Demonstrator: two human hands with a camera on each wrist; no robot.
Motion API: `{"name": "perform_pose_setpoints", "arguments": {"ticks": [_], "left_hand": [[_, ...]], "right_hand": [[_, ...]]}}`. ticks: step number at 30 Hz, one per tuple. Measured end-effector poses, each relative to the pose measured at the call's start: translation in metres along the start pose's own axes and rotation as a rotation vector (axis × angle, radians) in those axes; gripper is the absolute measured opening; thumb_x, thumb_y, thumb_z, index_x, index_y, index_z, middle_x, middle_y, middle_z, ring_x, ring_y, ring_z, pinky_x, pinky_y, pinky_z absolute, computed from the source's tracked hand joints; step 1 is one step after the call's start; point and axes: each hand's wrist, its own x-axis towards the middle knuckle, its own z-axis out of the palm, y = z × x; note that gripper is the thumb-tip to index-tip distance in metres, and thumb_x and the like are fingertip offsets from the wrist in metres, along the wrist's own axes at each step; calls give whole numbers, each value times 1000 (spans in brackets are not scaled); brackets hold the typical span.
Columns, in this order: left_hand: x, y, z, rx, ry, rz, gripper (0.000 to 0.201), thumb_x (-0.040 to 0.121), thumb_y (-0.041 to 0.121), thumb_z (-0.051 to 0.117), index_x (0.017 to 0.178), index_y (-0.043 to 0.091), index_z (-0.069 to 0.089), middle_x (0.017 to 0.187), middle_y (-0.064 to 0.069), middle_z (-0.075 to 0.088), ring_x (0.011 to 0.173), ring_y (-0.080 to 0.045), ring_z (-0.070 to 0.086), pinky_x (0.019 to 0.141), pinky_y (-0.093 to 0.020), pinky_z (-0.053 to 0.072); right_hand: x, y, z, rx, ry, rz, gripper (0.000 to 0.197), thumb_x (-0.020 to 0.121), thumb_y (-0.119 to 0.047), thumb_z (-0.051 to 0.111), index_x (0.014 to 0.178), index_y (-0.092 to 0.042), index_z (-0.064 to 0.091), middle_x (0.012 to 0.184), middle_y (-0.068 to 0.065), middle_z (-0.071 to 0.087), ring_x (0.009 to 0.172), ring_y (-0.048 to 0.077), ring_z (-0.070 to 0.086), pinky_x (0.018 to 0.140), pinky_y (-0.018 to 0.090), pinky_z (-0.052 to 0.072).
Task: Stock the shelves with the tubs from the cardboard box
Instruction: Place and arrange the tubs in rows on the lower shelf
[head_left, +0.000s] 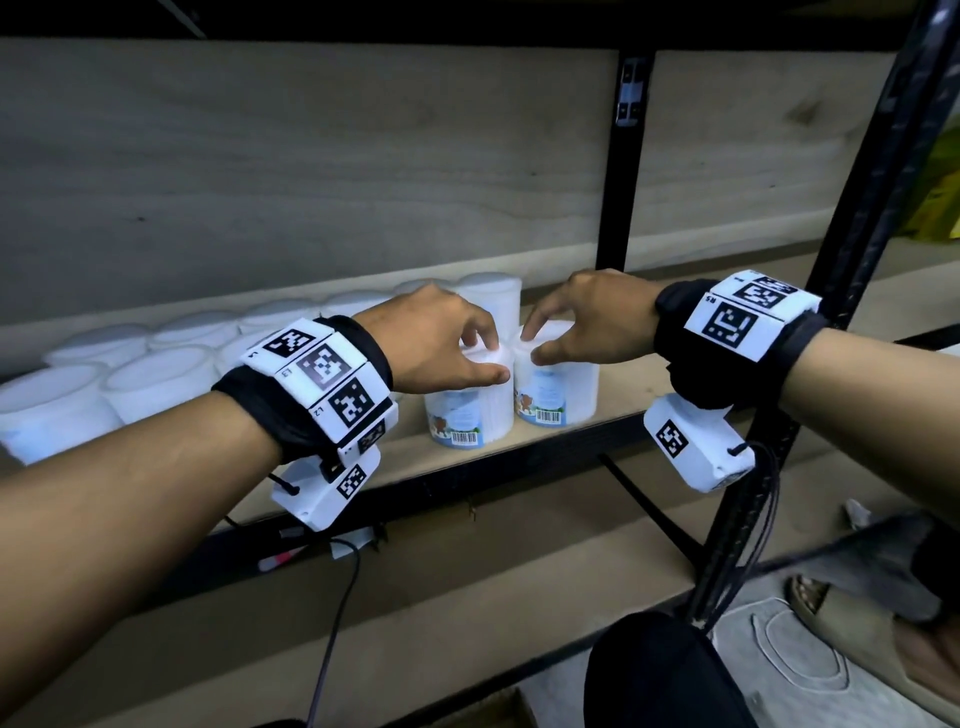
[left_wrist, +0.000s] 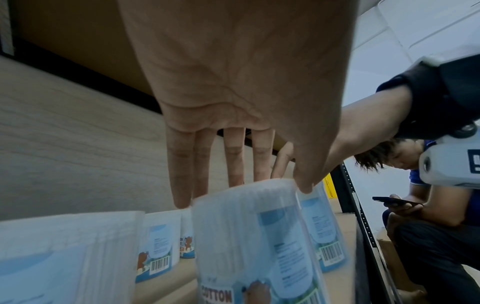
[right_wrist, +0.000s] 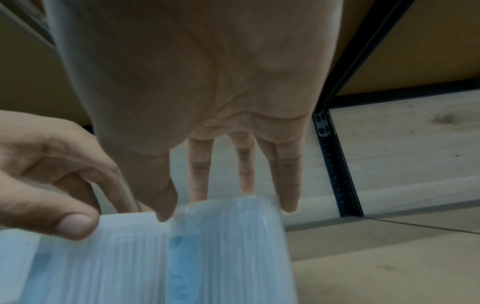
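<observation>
Two clear tubs of cotton buds with blue bear labels stand side by side near the front edge of the wooden shelf (head_left: 675, 395). My left hand (head_left: 483, 358) grips the left tub (head_left: 467, 415) by its lid from above, thumb in front and fingers over the top. My right hand (head_left: 530, 345) holds the right tub (head_left: 558, 387) the same way. In the left wrist view my left hand (left_wrist: 244, 195) straddles its tub (left_wrist: 246, 236), with the other tub (left_wrist: 322, 230) beside it. In the right wrist view my right hand (right_wrist: 226, 205) straddles its blurred tub (right_wrist: 228, 257).
Two rows of like tubs (head_left: 156, 374) fill the shelf to the left, with two more tubs (head_left: 491, 296) behind my hands. Black uprights stand at the back (head_left: 618, 156) and front right (head_left: 857, 260). A seated person (left_wrist: 428, 226) looks at a phone to the right. A lower shelf (head_left: 467, 597) lies below.
</observation>
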Motion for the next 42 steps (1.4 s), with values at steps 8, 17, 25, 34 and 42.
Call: {"name": "perform_pose_setpoints", "arguments": {"ticks": [8,17,25,34,42], "left_hand": [[12,-3,-20,11,-252,-40,72,80,65,62,144,39,41,147,8,45,130,-15,46,105,-28,36],[21,-4,-30,-10,-349,-97,52,84,53,66,133,42,52,88,30,48,104,-8,51,98,-23,38],[20,-1,-29,-30,-327,-116,51,79,58,68,127,42,57,88,29,50,107,-15,62,99,-30,48],[22,-1,-13,20,-230,-184,62,71,80,57,110,32,59,114,5,60,104,-20,56,95,-35,47],[22,3,-6,105,-206,-208,72,71,87,44,105,25,58,106,0,62,95,-22,58,86,-37,50]], "right_hand": [[4,-15,-25,-46,-191,185,75,85,-64,59,141,-15,49,119,5,55,86,21,55,78,30,52],[21,-19,-25,-29,-239,239,63,82,-55,70,126,-11,62,112,5,59,58,14,52,63,23,47],[23,-15,-21,131,-256,212,49,81,-39,77,123,-17,65,120,1,56,83,20,63,80,41,61],[19,0,-20,211,-299,106,41,83,-16,73,121,-31,62,132,2,51,112,26,60,84,40,60],[20,7,-19,206,-350,31,43,85,-9,68,118,-36,61,146,-9,46,119,20,55,87,34,58]]}}
